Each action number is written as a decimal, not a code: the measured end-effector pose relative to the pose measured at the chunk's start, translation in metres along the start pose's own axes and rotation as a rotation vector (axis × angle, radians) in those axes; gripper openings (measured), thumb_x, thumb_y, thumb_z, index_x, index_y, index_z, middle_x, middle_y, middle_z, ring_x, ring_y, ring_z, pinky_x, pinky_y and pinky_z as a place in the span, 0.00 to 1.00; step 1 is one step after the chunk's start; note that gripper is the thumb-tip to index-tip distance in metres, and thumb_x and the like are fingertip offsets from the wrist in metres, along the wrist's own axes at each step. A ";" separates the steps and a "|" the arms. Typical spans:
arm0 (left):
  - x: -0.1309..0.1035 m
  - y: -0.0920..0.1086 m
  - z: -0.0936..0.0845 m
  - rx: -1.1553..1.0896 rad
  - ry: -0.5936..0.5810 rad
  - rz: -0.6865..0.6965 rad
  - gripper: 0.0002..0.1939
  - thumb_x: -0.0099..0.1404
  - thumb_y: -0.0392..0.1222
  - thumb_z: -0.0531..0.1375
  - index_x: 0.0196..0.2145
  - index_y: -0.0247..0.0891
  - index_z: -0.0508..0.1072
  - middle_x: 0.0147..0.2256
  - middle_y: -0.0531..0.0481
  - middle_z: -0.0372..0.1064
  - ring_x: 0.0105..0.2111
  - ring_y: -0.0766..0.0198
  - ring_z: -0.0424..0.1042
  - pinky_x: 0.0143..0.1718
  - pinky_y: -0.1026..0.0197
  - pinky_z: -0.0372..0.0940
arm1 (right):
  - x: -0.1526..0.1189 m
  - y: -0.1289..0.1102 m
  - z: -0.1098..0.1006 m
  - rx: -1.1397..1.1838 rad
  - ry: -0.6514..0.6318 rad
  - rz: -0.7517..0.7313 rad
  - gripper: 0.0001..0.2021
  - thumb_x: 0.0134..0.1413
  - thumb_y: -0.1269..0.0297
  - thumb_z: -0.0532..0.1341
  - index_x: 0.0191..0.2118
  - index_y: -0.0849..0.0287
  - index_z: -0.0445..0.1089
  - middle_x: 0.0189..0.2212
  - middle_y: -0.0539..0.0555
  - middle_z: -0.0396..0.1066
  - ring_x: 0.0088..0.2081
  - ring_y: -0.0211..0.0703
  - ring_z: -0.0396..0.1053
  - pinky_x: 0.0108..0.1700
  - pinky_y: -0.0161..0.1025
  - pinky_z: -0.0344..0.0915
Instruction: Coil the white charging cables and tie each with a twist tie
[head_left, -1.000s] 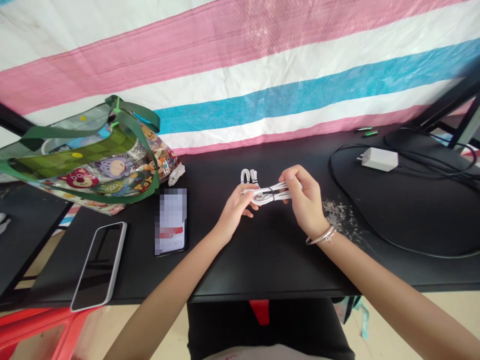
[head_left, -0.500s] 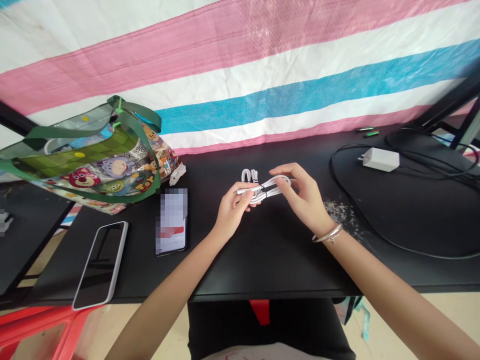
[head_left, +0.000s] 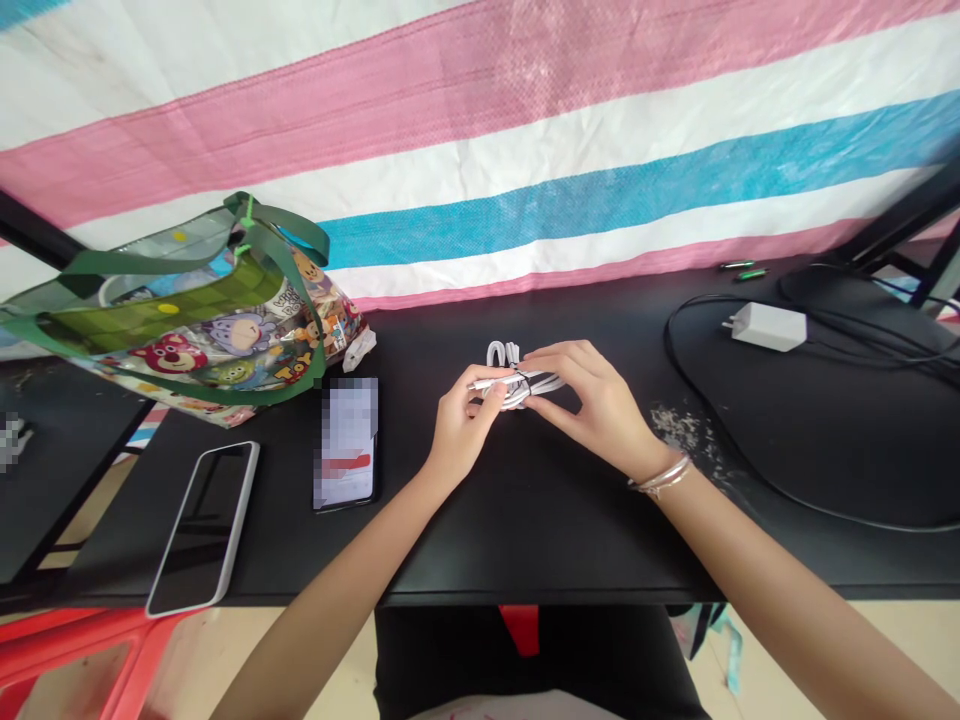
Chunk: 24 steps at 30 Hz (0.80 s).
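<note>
In the head view, the white cable bundle (head_left: 514,399) is held above the tabletop (head_left: 465,545), right of the lit phone (head_left: 351,435). The left hand (head_left: 461,420) pinches the end with what looks like a plug; the right hand (head_left: 600,400) curls thumb and fingers about the loops. A slack grip could let the loops slide through the black tie (head_left: 527,382) and spread, or snag the second bundle (head_left: 496,352), also right of the lit phone. Left of that phone, a dark phone (head_left: 201,530) lies at the near edge; a careless forearm could knock it off. The tote bag (head_left: 240,345) stands behind and left of the lit phone; pale crumbs (head_left: 679,428) and a white adapter (head_left: 770,328) lie well to its right.
</note>
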<state>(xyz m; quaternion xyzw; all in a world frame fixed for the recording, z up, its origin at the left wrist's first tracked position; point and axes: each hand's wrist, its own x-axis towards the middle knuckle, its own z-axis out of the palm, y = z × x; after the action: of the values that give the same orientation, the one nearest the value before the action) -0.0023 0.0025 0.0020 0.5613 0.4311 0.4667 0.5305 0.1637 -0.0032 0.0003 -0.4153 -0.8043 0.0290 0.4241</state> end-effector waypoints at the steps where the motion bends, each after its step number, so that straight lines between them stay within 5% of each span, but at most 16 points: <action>1: 0.000 0.000 0.000 -0.006 -0.004 -0.003 0.14 0.56 0.51 0.62 0.33 0.38 0.72 0.34 0.49 0.74 0.31 0.64 0.73 0.29 0.67 0.65 | 0.000 0.000 0.000 0.007 0.011 -0.002 0.08 0.59 0.60 0.58 0.42 0.54 0.68 0.38 0.57 0.75 0.41 0.52 0.71 0.41 0.49 0.67; 14: 0.000 0.001 -0.003 -0.056 -0.080 -0.020 0.15 0.56 0.50 0.62 0.38 0.39 0.73 0.33 0.51 0.73 0.28 0.65 0.74 0.29 0.67 0.65 | -0.003 -0.003 0.004 -0.116 0.161 -0.023 0.02 0.58 0.61 0.60 0.36 0.51 0.69 0.42 0.56 0.74 0.48 0.56 0.68 0.48 0.56 0.65; 24: 0.001 0.004 -0.003 -0.047 -0.066 -0.024 0.12 0.56 0.50 0.62 0.34 0.39 0.76 0.35 0.48 0.75 0.34 0.61 0.74 0.31 0.64 0.68 | -0.003 -0.005 0.004 -0.008 0.108 -0.022 0.04 0.58 0.65 0.59 0.37 0.51 0.71 0.38 0.54 0.75 0.45 0.53 0.69 0.45 0.54 0.67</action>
<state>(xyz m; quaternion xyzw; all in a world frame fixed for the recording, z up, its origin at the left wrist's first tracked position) -0.0048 0.0033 0.0062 0.5586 0.4089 0.4515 0.5630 0.1584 -0.0071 -0.0027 -0.4090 -0.7849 -0.0011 0.4655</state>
